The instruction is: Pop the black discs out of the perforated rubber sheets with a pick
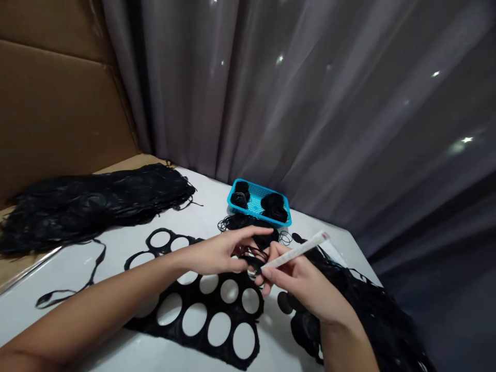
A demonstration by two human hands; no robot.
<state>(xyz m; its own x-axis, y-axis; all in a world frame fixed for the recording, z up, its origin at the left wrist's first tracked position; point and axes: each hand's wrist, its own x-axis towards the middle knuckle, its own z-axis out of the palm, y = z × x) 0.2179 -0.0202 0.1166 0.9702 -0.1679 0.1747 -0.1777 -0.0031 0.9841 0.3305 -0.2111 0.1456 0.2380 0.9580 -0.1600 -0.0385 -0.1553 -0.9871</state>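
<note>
Near the centre, my left hand [225, 250] is closed around thin black rings [253, 261], its thumb and fingers on their left side. My right hand [290, 271] grips a slim white stick-like tool [296, 251], whose lower tip touches the black rings. The tool's other end points up and right. Beneath both hands lies a flat black sheet with large round holes [215, 305] on the white table [112, 279].
Behind my hands stands a blue basket [253, 203] with black ring bundles; loose rings [240, 222] lie before it. A black heap [96, 201] is at left, another [372, 310] at right. Cardboard [62, 98] and a grey curtain [271, 93] border the table.
</note>
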